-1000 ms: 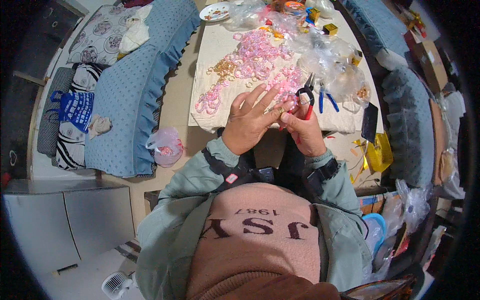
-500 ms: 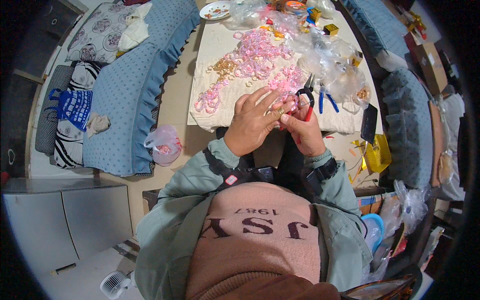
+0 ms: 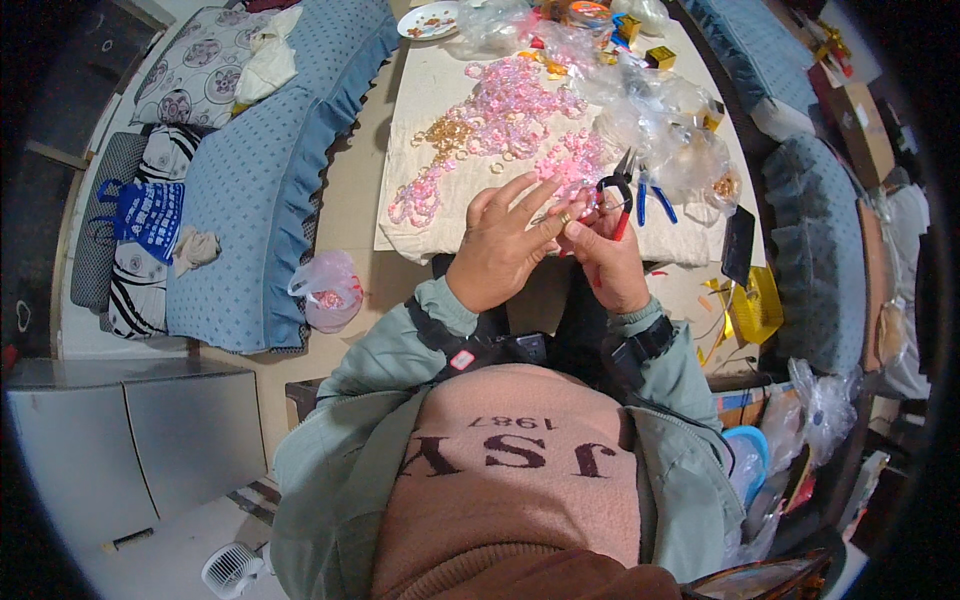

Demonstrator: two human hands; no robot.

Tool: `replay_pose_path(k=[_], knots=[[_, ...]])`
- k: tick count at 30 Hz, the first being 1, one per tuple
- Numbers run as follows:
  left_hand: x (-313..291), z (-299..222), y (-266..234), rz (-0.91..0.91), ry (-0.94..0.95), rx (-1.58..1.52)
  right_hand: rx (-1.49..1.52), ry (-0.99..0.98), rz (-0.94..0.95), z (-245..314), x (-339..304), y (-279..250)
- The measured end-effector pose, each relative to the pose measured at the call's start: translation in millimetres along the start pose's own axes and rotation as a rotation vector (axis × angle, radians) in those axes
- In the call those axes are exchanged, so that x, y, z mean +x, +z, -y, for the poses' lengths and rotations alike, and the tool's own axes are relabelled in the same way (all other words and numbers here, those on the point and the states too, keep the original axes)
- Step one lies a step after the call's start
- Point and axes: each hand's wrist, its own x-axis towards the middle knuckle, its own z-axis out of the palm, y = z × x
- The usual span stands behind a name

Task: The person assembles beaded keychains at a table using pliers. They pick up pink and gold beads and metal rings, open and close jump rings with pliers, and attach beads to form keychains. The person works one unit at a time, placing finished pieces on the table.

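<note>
Pliers with red handles (image 3: 625, 215) are gripped by the right hand (image 3: 614, 268), their tips pointing away from the person, near the clear plastic bags (image 3: 665, 115). The left hand (image 3: 505, 245) has its longer fingers spread, and its thumb side meets the right fingertips at some small pink pieces (image 3: 588, 205), by the near edge of the surface (image 3: 680, 240). Whether the left fingers really pinch these pieces is hidden from me.

In my judgement, a piece could slip and fall to the floor, because it is so small and the edge is so close. The pliers could also catch the thin plastic, since the right hand must keep them while its fingertips do other work.

Now the counting: two hands; two pliers, the second being blue-handled pliers (image 3: 643, 203) lying on the surface; one white plate (image 3: 428, 20); one yellow basket (image 3: 757, 308); one dark flat object (image 3: 738, 245) at the right edge. The pink beads (image 3: 520, 95) and golden rings (image 3: 445, 135) overlap too much for an exact number.
</note>
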Motion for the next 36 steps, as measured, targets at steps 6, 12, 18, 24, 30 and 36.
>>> replay_pose_path(k=[6,12,18,24,30,36], knots=[[-1.1,8.3,8.4,-0.105,-0.042,-0.334,-0.017,0.000,-0.102,-0.4,2.8,-3.4],[-6.1,2.7,4.3,0.275,-0.533,-1.348,-0.039,-0.020,-0.042,-3.3,5.1,-4.6],[-3.4,-3.2,6.6,0.349,-0.608,-1.854,-0.079,-0.034,0.009,-5.5,4.5,-4.2],[-4.4,2.0,7.5,0.385,-0.557,-1.857,-0.034,-0.020,-0.035,-5.4,4.5,-5.8],[-3.4,-0.1,2.0,0.428,-0.584,-1.773,-0.062,-0.045,-0.050,-9.5,4.5,-5.5],[-2.6,-3.5,3.1,0.447,-0.516,-1.764,-0.041,0.008,-0.033,-10.9,5.2,-9.4]])
